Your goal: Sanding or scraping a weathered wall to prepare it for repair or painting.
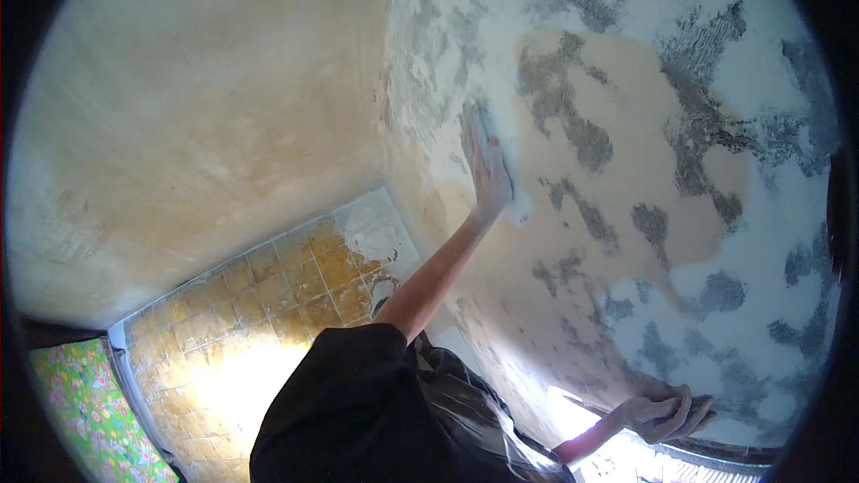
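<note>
My left hand (486,168) lies with its fingers stretched along the patchy plastered wall (604,228), near the inside corner. Its arm reaches up from a black sleeve. A thin grey-blue edge shows beside the fingers; whether that is a flat sheet or pad under the hand or only shadow, I cannot tell. Lower right, my right hand (671,414) is held away from the left, near the wall's lower part, with loosely curled fingers and nothing seen in it. White, beige and dark grey patches cover the wall around both hands.
A smoother beige wall (221,94) meets the patchy one at the corner. Below is a yellow-brown tiled floor (268,285) with whitish residue near the corner. Green flowered fabric (97,409) lies at lower left. Bright light comes from an opening (644,459) at lower right.
</note>
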A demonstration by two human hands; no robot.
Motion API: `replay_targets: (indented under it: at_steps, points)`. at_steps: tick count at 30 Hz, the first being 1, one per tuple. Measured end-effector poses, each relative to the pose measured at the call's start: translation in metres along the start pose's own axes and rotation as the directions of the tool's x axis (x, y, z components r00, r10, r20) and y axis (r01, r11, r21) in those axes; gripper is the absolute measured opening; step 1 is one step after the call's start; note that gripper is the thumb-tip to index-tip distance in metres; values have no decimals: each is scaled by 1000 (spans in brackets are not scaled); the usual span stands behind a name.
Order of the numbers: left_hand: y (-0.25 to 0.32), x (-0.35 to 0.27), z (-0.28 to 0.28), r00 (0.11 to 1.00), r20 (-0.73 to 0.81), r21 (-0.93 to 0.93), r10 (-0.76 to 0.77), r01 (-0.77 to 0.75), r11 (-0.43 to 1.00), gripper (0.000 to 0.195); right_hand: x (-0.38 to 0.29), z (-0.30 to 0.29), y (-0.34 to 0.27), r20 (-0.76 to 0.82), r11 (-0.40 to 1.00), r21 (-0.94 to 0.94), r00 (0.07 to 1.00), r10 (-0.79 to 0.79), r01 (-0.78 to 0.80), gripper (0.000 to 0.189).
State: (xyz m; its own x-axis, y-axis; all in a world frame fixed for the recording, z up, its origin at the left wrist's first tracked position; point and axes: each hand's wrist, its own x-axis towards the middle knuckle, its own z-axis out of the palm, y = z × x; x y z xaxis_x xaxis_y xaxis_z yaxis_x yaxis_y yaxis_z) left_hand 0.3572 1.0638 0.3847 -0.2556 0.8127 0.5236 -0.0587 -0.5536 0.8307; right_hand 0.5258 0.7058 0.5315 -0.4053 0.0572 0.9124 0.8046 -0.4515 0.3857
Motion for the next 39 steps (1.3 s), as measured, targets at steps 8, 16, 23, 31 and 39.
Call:
replay_targets:
  at_steps: [8, 16, 23, 31, 39]
  points:
    - [17, 14, 3, 982, -39, 22, -187, 188, 982, 64, 6, 1, -4, 3, 999, -24, 1000, -31, 31, 22]
    - [-11, 32, 2, 766, -162, -164, -622, 601, 782, 61, 2, -4, -6, 17, 999, -41, 1000, 24, -23, 19]
    - [-30, -20, -15, 998, -50, 50, -28, 30, 998, 60, 3, -5, -5, 26, 998, 14, 998, 66, -66, 18]
    - [8, 8, 8, 939, -107, 12, -326, 329, 944, 57, 5, -6, -13, 58, 993, -31, 992, 114, -112, 18]
    - [-32, 50, -3, 832, -157, -151, -532, 512, 846, 59, 1, -5, -9, 76, 989, -11, 986, 149, -149, 19]
